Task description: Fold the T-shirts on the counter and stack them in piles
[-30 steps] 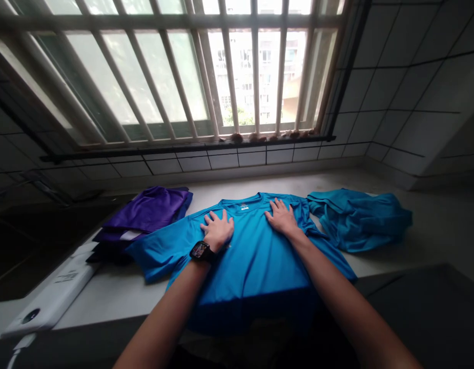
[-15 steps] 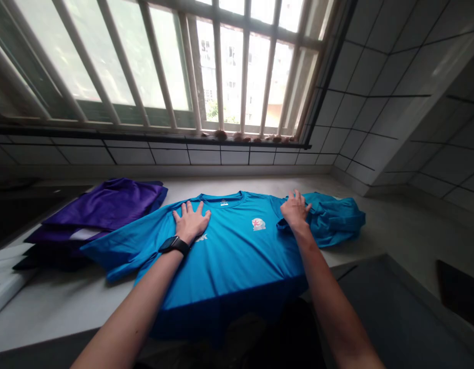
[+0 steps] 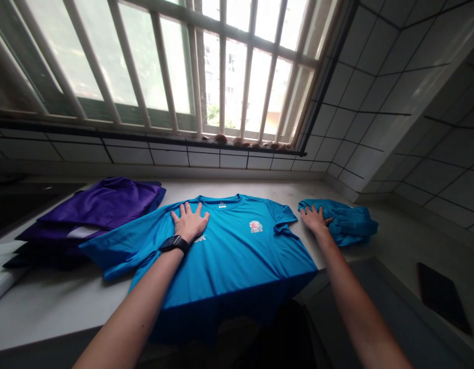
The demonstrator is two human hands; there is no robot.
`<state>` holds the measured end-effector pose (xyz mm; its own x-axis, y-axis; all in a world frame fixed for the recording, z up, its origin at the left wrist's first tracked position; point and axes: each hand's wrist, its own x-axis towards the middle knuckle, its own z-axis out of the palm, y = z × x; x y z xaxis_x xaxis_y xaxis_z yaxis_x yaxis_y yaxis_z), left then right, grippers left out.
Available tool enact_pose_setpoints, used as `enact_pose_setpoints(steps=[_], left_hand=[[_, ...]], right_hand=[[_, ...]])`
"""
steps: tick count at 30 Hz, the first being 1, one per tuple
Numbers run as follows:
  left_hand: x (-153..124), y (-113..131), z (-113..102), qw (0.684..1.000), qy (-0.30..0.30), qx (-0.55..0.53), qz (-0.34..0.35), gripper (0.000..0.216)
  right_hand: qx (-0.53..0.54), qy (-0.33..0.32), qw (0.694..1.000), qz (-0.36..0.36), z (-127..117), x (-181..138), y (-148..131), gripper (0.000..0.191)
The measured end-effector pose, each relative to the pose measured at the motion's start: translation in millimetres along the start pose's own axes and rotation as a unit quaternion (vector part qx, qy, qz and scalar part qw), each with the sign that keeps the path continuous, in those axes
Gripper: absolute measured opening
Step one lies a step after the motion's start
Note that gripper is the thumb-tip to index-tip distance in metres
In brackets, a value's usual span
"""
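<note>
A blue T-shirt [image 3: 229, 246] lies spread on the counter, collar toward the window, its lower part hanging over the front edge. My left hand [image 3: 189, 222] rests flat on its chest with the fingers spread, covering part of a print. At the right, my right hand [image 3: 314, 219] touches the left end of a crumpled blue garment [image 3: 348, 220], fingers apart. The T-shirt's right-hand sleeve [image 3: 285, 215] is bunched near its opening, while the left-hand sleeve [image 3: 114, 251] stretches out toward a purple garment pile.
Folded purple and dark garments [image 3: 102, 207] are stacked at the left on the pale counter [image 3: 52, 302]. A barred window [image 3: 221, 77] rises behind, with small roundish objects [image 3: 221, 139] along its sill. A dark flat object [image 3: 443, 294] lies at the right.
My right hand has moved right, off the T-shirt's sleeve area, and the crumpled blue garment has shifted right, leaving a gap from the T-shirt. My left hand stays on the chest.
</note>
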<state>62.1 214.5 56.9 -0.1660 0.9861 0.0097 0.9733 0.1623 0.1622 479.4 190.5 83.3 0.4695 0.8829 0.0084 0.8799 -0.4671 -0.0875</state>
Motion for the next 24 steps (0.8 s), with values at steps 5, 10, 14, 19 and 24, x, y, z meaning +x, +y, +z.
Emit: enact_pose_setpoints(steps=[5, 10, 14, 19, 24], left_hand=[[4, 1, 2, 1.000, 0.006, 0.003, 0.003, 0.070], [11, 5, -1, 1.000, 0.000, -0.007, 0.014, 0.070], [12, 7, -3, 1.000, -0.007, -0.015, 0.014, 0.069], [13, 7, -2, 1.000, -0.006, -0.023, 0.016, 0.069], [12, 7, -2, 0.999, -0.005, -0.031, 0.018, 0.069]], right_hand=[[-0.008, 0.008, 0.992, -0.122, -2, -38, -56, 0.063], [0.012, -0.132, 0.941, -0.311, 23, -84, -121, 0.069], [-0.004, -0.115, 0.963, -0.242, 35, -68, -122, 0.076], [-0.012, -0.102, 0.969, -0.226, 32, -20, -99, 0.071], [-0.063, -0.040, 0.967, -0.242, 7, 2, -75, 0.061]])
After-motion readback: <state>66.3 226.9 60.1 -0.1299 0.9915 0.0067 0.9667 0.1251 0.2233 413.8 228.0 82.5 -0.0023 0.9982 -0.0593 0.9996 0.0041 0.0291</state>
